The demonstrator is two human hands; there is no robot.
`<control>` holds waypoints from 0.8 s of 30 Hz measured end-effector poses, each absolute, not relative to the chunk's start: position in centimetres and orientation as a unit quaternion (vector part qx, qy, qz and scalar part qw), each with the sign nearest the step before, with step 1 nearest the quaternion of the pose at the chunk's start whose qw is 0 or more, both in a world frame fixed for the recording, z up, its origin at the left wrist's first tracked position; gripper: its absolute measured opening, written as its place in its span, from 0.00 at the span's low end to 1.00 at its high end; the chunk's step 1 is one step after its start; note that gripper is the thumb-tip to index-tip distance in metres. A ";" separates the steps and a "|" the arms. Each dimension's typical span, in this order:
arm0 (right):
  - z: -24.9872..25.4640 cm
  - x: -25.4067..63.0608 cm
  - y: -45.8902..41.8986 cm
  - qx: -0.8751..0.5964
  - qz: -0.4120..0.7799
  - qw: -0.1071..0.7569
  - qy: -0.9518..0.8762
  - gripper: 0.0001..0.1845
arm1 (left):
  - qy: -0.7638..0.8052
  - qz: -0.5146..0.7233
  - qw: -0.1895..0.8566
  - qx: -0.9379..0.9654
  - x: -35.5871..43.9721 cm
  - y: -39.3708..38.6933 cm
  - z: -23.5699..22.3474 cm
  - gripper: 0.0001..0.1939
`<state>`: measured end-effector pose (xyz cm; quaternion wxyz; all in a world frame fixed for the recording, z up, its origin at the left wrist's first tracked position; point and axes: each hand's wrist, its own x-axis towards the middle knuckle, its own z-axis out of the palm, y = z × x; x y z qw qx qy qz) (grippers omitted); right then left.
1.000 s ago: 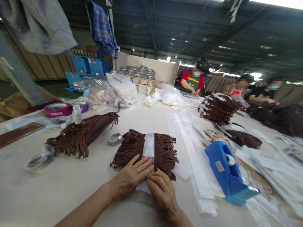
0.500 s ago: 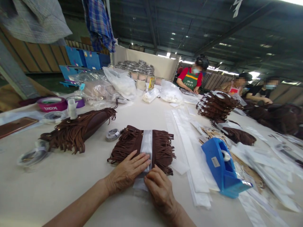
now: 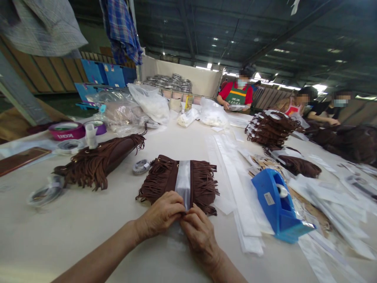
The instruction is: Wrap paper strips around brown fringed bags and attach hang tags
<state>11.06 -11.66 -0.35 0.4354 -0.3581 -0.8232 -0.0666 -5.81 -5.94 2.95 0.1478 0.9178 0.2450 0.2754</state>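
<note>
Here's the fringed brown bag (image 3: 169, 179), folded into a flat bundle on the surface (image 3: 88, 220) directly ahead of the person, with a pale strip (image 3: 183, 179) laid across its middle. Both hands are at its near edge: left hand (image 3: 161, 214) pinched tight, thumb against fingers, on the strip; right hand (image 3: 200, 234) closed right beside it, fingers curled, pinching there too. No gap shows in either grip, though the very tips are partly hidden.

How far along? The strip is in place over the top, looking smooth; its near end is under the fingers, and whether it's fastened or passes underneath can't be told. Just left, a second fringed bag (image 3: 100, 161) lies with no strip across it, so that one looks undone.

Now the textures: soft, leathery brown, thin tassels splaying both ways, small metal eyelets glinting, the strip slightly sheer and satiny. A small wrapped coil (image 3: 141, 167) sits near the bundle's left corner. Over to the right, long flat translucent strips (image 3: 235, 192), then a glossy, angular blue tape dispenser (image 3: 273, 208). Farther back rises a stack of brown bundles (image 3: 269, 127), pale bands showing among the fringe; beyond, a co-worker in red sleeves (image 3: 225, 94) holds something flat.
</note>
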 end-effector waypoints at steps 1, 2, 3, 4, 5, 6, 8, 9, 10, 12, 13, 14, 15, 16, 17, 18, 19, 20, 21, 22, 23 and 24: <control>-0.4 11.1 -11.7 -0.360 -0.067 0.432 -0.824 0.13 | 0.237 0.284 0.144 0.918 -5.6 -5.9 2.6 0.07; -0.5 11.1 -11.7 -0.361 -0.067 0.428 -0.826 0.13 | 0.229 0.291 0.139 0.918 -5.5 -5.8 2.3 0.07; -0.5 11.2 -11.8 -0.362 -0.069 0.424 -0.827 0.14 | 0.223 0.295 0.134 0.919 -5.4 -5.7 2.0 0.07; -0.6 11.2 -11.8 -0.363 -0.072 0.419 -0.829 0.14 | 0.218 0.294 0.129 0.921 -5.4 -5.6 1.8 0.08; -0.6 11.3 -11.8 -0.363 -0.074 0.413 -0.832 0.14 | 0.215 0.291 0.125 0.924 -5.4 -5.5 1.7 0.08; -0.6 11.3 -11.8 -0.363 -0.075 0.408 -0.834 0.13 | 0.213 0.286 0.122 0.926 -5.4 -5.4 1.7 0.08; -0.6 11.5 -11.7 -0.360 -0.076 0.396 -0.841 0.13 | 0.213 0.275 0.117 0.930 -5.4 -5.4 1.8 0.08; -0.5 11.7 -11.8 -0.356 -0.076 0.390 -0.846 0.13 | 0.213 0.271 0.113 0.932 -5.4 -5.4 1.9 0.08; -0.4 11.9 -11.9 -0.352 -0.076 0.382 -0.851 0.12 | 0.214 0.267 0.109 0.933 -5.4 -5.4 1.9 0.08; -0.2 12.4 -12.4 -0.342 -0.075 0.370 -0.861 0.12 | 0.218 0.261 0.099 0.935 -5.4 -5.5 1.9 0.06; -0.1 12.6 -12.8 -0.342 -0.072 0.367 -0.862 0.12 | 0.219 0.260 0.094 0.936 -5.4 -5.5 1.8 0.04; 0.0 12.9 -13.4 -0.349 -0.065 0.366 -0.860 0.12 | 0.220 0.260 0.089 0.936 -5.4 -5.5 1.7 0.04; 0.0 13.2 -13.9 -0.365 -0.054 0.365 -0.855 0.12 | 0.221 0.260 0.085 0.936 -5.4 -5.6 1.6 0.03; 0.0 13.4 -14.5 -0.389 -0.038 0.365 -0.845 0.12 | 0.222 0.261 0.081 0.936 -5.4 -5.6 1.4 0.04; -0.1 13.6 -15.0 -0.418 -0.018 0.364 -0.832 0.12 | 0.222 0.263 0.078 0.936 -5.4 -5.6 1.3 0.04; -0.2 13.7 -15.5 -0.448 0.008 0.362 -0.818 0.12 | 0.222 0.264 0.075 0.936 -5.4 -5.7 1.2 0.04; -0.3 13.7 -15.8 -0.474 0.035 0.360 -0.803 0.13 | 0.223 0.266 0.071 0.935 -5.4 -5.7 1.1 0.04; -0.5 13.5 -16.0 -0.497 0.064 0.359 -0.788 0.14 | 0.224 0.268 0.068 0.935 -5.3 -5.8 1.0 0.04; -0.6 13.4 -16.0 -0.520 0.093 0.356 -0.771 0.17 | 0.224 0.271 0.064 0.934 -5.3 -5.8 1.0 0.04; -0.7 13.1 -16.0 -0.543 0.123 0.349 -0.754 0.19 | 0.223 0.274 0.060 0.933 -5.3 -5.8 0.9 0.05; -0.7 12.8 -15.9 -0.564 0.152 0.338 -0.738 0.22 | 0.223 0.278 0.056 0.932 -5.3 -5.9 0.9 0.05; -0.7 12.5 -15.8 -0.583 0.180 0.324 -0.723 0.23 | 0.223 0.283 0.053 0.931 -5.2 -5.9 0.9 0.05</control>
